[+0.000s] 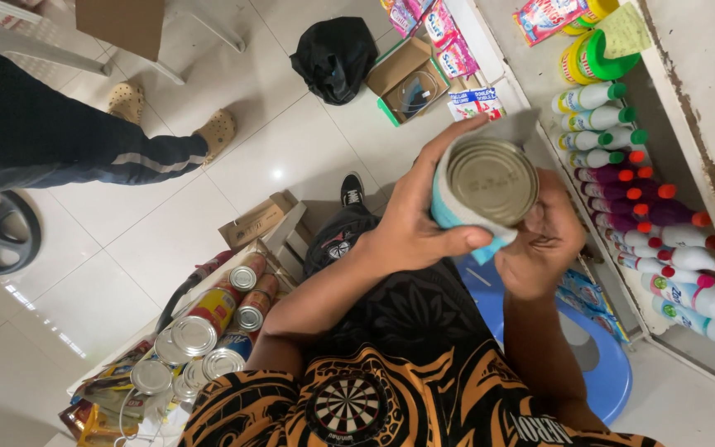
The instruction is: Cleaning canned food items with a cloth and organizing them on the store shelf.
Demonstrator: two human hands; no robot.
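Head view: left hand [411, 219] wraps a teal-labelled tin can [486, 190] at centre, fingers curled round it; right hand [544, 240] pinches its lower rim from 4 o'clock. More tin cans [208, 335] lie grouped at 8 o'clock; bottles [647, 199] line the shelf at 3 o'clock.

can's label [457, 219] is mostly hidden under both hands, and the seated person [51, 141] (top left) gets cropped at the frame edge.

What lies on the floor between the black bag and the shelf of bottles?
In the head view, an open cardboard box with green edging sits between the black bag and the shelf of bottles, with colourful packets beside it.
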